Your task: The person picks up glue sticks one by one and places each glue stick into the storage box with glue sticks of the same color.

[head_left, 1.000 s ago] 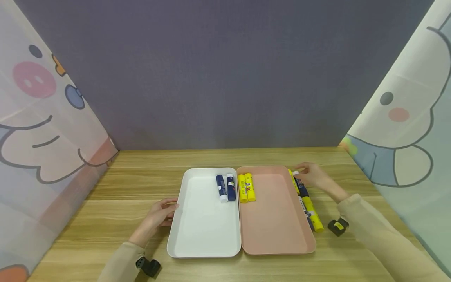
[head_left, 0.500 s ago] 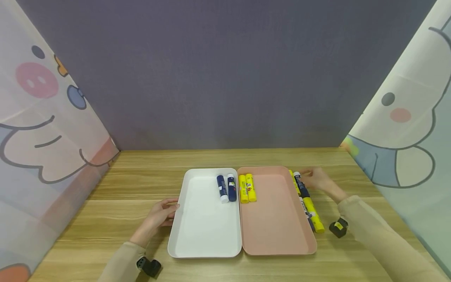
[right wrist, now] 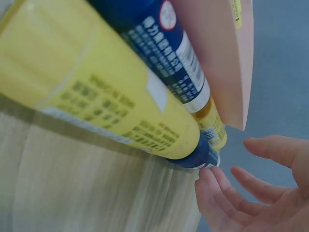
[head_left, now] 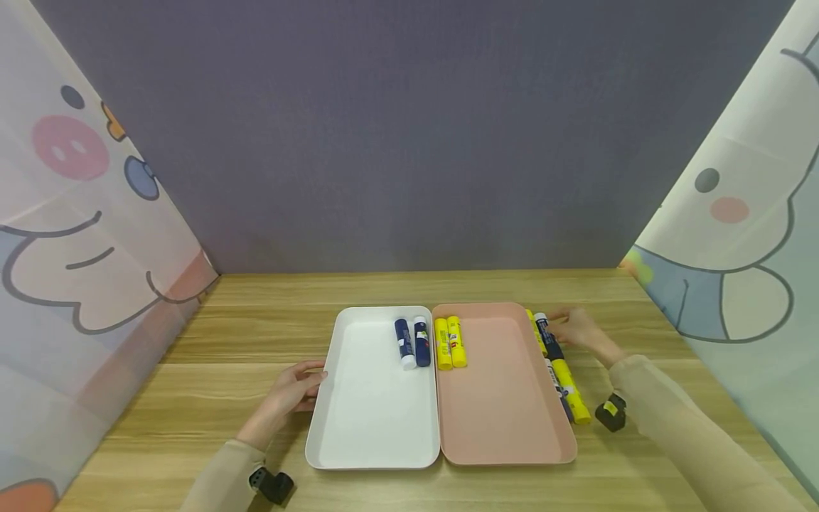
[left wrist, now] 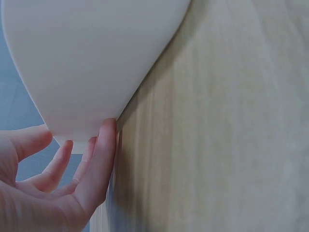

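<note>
My left hand (head_left: 291,391) touches the outer left wall of a white tray (head_left: 371,419); in the left wrist view its thumb (left wrist: 36,140) meets the rim and a straight fingertip presses low on the wall. My right hand (head_left: 576,331) is beside a navy glue stick (head_left: 549,338) at the far end of a row right of the pink tray (head_left: 502,419). In the right wrist view, fingertips (right wrist: 208,176) are right at that stick's end, the thumb apart. Also in this row are a yellow glue stick (head_left: 572,392), another navy one (head_left: 559,390) and a partly hidden yellow one (head_left: 536,333).
Two navy glue sticks (head_left: 404,343) lie in the white tray's far right corner. Two yellow glue sticks (head_left: 443,343) lie in the pink tray's far left corner. The trays stand side by side on a wooden table (head_left: 275,306), with a grey panel (head_left: 409,142) behind.
My right hand has drawn back slightly toward me and to the right from the far navy glue stick's cap, uncovering it. The left hand stays at the white tray.
</note>
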Action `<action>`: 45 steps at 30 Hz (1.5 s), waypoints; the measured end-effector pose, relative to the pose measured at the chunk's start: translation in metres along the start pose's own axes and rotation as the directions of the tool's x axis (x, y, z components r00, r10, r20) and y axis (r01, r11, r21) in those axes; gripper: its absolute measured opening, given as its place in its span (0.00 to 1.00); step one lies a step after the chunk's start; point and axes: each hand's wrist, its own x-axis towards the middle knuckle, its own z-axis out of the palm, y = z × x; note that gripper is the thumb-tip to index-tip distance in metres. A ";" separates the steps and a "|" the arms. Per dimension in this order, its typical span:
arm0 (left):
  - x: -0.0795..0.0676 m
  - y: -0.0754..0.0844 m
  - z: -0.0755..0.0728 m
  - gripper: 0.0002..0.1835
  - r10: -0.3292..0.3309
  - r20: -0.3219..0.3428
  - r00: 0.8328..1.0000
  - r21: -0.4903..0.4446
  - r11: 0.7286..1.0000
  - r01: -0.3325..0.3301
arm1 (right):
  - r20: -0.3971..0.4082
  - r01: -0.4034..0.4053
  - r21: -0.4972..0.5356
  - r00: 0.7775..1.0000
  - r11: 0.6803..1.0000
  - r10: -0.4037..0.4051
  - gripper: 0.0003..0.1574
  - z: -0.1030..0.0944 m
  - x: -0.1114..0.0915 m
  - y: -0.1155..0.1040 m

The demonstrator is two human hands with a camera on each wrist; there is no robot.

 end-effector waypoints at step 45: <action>0.000 -0.001 0.001 0.23 -0.005 -0.016 1.000 -0.007 1.000 0.005 | 0.044 -0.105 0.003 0.994 0.995 0.104 0.28 0.009 0.021 0.015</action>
